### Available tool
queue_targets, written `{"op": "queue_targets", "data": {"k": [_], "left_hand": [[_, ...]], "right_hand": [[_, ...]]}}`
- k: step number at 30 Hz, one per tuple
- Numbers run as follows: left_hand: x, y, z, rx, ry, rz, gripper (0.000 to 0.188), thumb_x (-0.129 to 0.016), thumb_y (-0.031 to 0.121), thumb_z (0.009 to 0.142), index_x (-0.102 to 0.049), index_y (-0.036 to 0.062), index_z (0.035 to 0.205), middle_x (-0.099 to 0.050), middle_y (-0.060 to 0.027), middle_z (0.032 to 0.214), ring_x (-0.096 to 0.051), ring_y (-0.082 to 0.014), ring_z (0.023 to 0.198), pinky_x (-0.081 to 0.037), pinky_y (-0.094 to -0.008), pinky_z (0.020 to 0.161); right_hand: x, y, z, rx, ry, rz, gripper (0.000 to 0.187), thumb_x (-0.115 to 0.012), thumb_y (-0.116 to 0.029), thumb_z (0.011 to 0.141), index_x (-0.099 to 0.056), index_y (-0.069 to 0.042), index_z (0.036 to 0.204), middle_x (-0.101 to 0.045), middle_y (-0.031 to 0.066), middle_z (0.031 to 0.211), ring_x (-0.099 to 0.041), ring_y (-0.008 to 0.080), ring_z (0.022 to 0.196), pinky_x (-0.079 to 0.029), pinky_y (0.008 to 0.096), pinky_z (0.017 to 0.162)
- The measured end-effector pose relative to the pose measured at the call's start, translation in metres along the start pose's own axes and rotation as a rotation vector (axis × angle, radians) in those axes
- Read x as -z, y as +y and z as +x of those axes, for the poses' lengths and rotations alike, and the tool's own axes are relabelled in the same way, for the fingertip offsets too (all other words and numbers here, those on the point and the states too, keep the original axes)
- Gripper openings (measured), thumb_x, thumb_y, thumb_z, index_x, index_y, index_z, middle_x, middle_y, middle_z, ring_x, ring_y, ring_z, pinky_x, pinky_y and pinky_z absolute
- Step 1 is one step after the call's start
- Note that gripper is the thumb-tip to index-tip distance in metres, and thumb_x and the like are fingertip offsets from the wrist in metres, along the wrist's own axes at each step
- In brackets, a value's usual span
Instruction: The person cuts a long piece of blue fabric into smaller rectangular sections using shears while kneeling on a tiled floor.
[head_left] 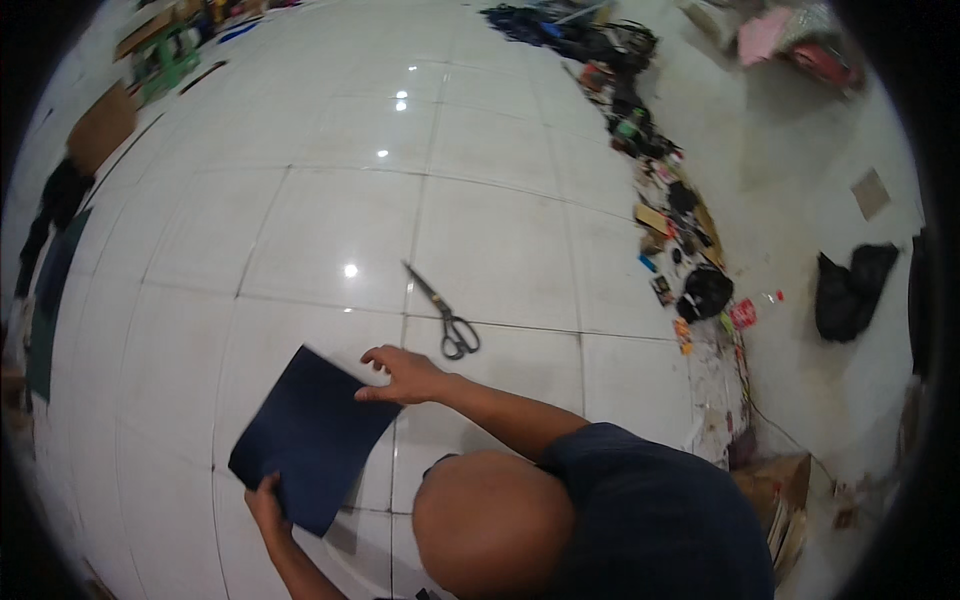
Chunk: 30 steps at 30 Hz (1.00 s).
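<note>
A dark blue sheet (310,430), cloth or stiff paper, lies tilted over the white tiles at the lower left. My left hand (267,508) grips its lower-left edge, the thumb on top and the other fingers hidden beneath. At the sheet's upper-right edge is my right hand (405,375), open with its fingers apart; the thumb overlaps the sheet, though whether it touches I cannot tell. Beyond that hand, large black-handled scissors (443,318) rest on the floor, blades together and pointing away to the upper left.
A strip of mixed litter and scraps (680,220) runs along the right, with a red-labelled plastic bottle (757,307) and a black bag (855,290). Cardboard (103,128) and a green stool (165,65) stand at the far left. A cardboard box (785,485) sits lower right.
</note>
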<state>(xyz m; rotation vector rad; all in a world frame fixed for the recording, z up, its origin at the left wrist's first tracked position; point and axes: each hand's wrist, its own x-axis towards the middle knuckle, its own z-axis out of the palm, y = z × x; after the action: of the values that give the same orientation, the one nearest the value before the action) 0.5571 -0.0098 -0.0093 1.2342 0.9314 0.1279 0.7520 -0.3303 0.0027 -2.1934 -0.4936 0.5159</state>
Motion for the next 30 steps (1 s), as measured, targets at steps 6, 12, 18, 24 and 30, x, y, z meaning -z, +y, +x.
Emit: {"op": "queue_targets", "data": {"k": [6, 12, 18, 24, 30], "left_hand": [[0.028, -0.067, 0.020, 0.123, -0.032, 0.024, 0.057, -0.065, 0.005, 0.080, -0.052, -0.0090, 0.133, -0.064, -0.0204, 0.120, -0.063, -0.0369, 0.107, -0.050, -0.0482, 0.098], [0.021, -0.050, 0.011, 0.107, -0.132, -0.180, 0.067, -0.069, 0.017, 0.087, -0.043, -0.0057, 0.145, -0.057, -0.0236, 0.134, -0.059, -0.0373, 0.119, -0.048, -0.0473, 0.104], [0.009, -0.041, 0.013, 0.148, -0.040, 0.043, 0.067, -0.069, 0.017, 0.089, -0.042, -0.0053, 0.146, -0.058, -0.0220, 0.134, -0.060, -0.0363, 0.118, -0.048, -0.0463, 0.104], [0.009, -0.022, 0.022, 0.286, -0.044, 0.250, 0.066, -0.071, 0.016, 0.089, -0.043, -0.0058, 0.144, -0.058, -0.0234, 0.132, -0.060, -0.0390, 0.117, -0.048, -0.0497, 0.102], [-0.018, 0.105, -0.010, 0.388, 0.071, 0.303, 0.046, -0.069, 0.014, 0.093, -0.057, -0.0019, 0.134, -0.065, -0.0193, 0.126, -0.066, -0.0336, 0.107, -0.056, -0.0462, 0.090]], "right_hand": [[0.046, 0.128, -0.056, -0.176, 0.535, -0.712, 0.065, -0.066, -0.052, 0.091, -0.054, -0.016, 0.144, -0.052, 0.0189, 0.137, -0.050, 0.0329, 0.125, -0.043, 0.0470, 0.100], [0.101, 0.188, -0.090, -0.465, 0.605, -0.625, 0.063, -0.064, -0.045, 0.094, -0.049, -0.021, 0.151, -0.047, 0.0222, 0.145, -0.048, 0.0370, 0.127, -0.041, 0.0499, 0.104], [0.197, 0.311, -0.140, -0.913, 0.778, -0.747, 0.068, -0.056, -0.056, 0.097, -0.044, -0.021, 0.154, -0.046, 0.0234, 0.147, -0.045, 0.0414, 0.133, -0.040, 0.0553, 0.107], [0.290, 0.375, -0.163, -1.205, 0.819, -0.672, 0.071, -0.048, -0.059, 0.100, -0.035, -0.022, 0.159, -0.041, 0.0249, 0.153, -0.040, 0.0438, 0.138, -0.038, 0.0608, 0.108], [0.317, 0.374, -0.113, -1.178, 0.980, -0.685, 0.071, -0.058, -0.052, 0.097, -0.039, -0.016, 0.155, -0.038, 0.0268, 0.154, -0.038, 0.0446, 0.140, -0.035, 0.0589, 0.112]]}}
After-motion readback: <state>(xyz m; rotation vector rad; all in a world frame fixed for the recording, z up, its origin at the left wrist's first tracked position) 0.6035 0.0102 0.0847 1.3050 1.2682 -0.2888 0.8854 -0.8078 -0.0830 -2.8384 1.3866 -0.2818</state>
